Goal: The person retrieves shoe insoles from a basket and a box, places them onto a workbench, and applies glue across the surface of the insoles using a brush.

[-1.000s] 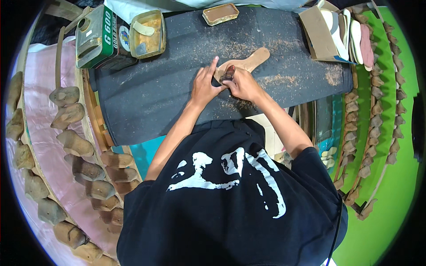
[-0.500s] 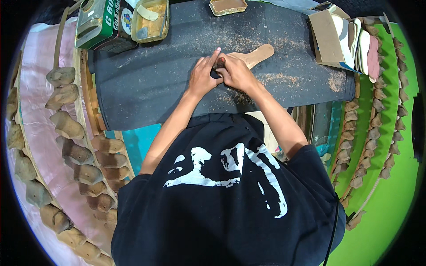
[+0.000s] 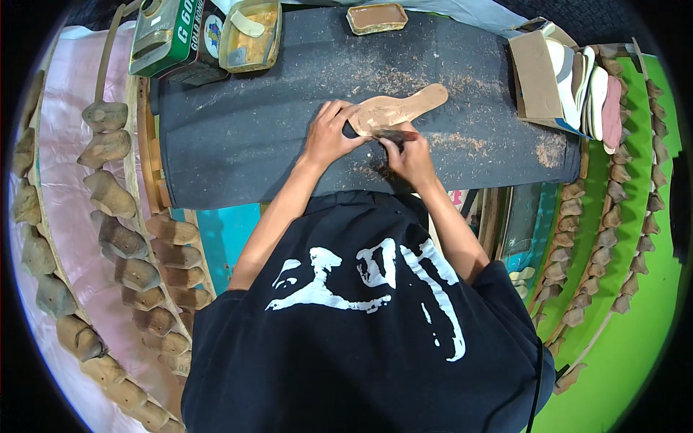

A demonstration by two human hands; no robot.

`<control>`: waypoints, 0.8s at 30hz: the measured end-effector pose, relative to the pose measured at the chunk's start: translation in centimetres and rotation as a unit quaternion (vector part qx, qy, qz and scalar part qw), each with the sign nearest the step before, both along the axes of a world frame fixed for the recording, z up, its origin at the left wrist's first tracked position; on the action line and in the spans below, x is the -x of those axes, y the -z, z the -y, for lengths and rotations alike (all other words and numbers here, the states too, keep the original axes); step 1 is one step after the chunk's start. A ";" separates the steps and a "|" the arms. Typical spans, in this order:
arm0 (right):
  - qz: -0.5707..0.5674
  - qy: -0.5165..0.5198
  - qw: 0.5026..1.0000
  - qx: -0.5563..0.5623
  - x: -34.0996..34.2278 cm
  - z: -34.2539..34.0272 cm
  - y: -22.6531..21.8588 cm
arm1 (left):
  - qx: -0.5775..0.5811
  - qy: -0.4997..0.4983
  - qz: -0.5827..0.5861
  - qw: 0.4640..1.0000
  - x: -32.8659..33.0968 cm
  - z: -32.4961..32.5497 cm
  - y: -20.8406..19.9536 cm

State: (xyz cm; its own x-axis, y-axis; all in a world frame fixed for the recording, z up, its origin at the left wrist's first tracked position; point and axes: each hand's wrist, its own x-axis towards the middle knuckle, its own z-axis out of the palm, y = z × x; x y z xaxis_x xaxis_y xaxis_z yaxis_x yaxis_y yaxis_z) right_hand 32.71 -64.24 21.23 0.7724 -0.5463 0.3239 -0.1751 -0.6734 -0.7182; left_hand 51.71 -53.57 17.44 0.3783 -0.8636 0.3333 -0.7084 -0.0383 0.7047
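Note:
A tan, sole-shaped piece (image 3: 397, 110) lies on the dark worktop, its narrow end toward the far right. My left hand (image 3: 332, 136) grips its broad left end, fingers on the far side and thumb nearer me. In my right hand (image 3: 413, 160) is a dark, knife-like tool (image 3: 393, 135) with a reddish end. Its tip points left and meets the near edge of the sole, close to my left thumb. My right fingers partly hide the tool, so its exact kind is unclear.
Shavings (image 3: 462, 142) litter the dark cloth-covered worktop (image 3: 238, 137). A green can (image 3: 170, 40) and an open tub (image 3: 273, 54) stand back left, a shallow brown-filled dish (image 3: 377, 17) behind. On the right sits a cardboard box (image 3: 535, 79) of soles. Wooden shoe lasts (image 3: 119, 234) line both sides.
My right hand has drawn back toward me and to the right, bringing the dark tool into plain sight. More of the sole now shows; my left fingers have folded onto its end.

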 end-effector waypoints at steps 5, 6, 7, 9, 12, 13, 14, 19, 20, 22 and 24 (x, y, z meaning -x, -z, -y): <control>0.047 0.082 0.995 -0.024 -1.5 -1.5 0.9 | 0.003 0.018 0.000 1.000 -0.2 0.3 -0.4; 0.059 0.051 0.997 -0.029 -1.9 -1.7 0.7 | 0.001 0.023 0.005 1.000 -0.4 0.2 -0.3; 0.046 0.040 0.998 -0.018 -1.5 -1.5 0.6 | -0.001 0.029 0.011 1.000 -0.5 0.2 -0.3; 0.068 0.058 0.993 -0.078 -0.5 -0.8 0.8 | -0.004 0.028 0.007 1.000 -0.6 0.1 -0.2; 0.025 0.190 0.979 -0.076 1.5 1.5 -0.4 | -0.018 0.019 0.002 1.000 -0.4 0.1 -0.3; 0.019 0.215 0.975 -0.058 1.2 2.1 -0.5 | -0.010 0.018 0.006 1.000 -0.5 0.2 -0.2; 0.013 0.244 0.969 -0.039 0.8 2.2 -0.7 | -0.002 0.020 0.010 1.000 -0.4 0.2 -0.1; 0.043 0.114 0.987 -0.102 -2.2 -2.5 2.0 | -0.004 0.024 0.010 1.000 -0.4 0.3 0.5; 0.051 0.109 0.984 -0.130 -2.1 -2.4 2.9 | -0.002 0.025 0.013 1.000 -0.5 0.4 0.5; -0.017 0.154 0.987 -0.033 -0.1 0.5 2.4 | -0.006 0.021 0.009 1.000 -0.5 0.2 0.3; 0.003 0.257 0.965 -0.054 1.2 3.3 -0.3 | -0.010 0.016 0.005 1.000 -0.5 0.1 0.0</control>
State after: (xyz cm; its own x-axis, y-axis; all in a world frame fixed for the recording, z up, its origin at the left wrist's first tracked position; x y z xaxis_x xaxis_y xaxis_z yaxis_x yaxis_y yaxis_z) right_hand 31.56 -67.56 21.48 0.3885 -0.8874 0.2481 -0.4615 -0.4204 -0.7812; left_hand 52.16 -53.67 17.40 0.3466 -0.8816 0.3203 -0.7170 -0.0289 0.6965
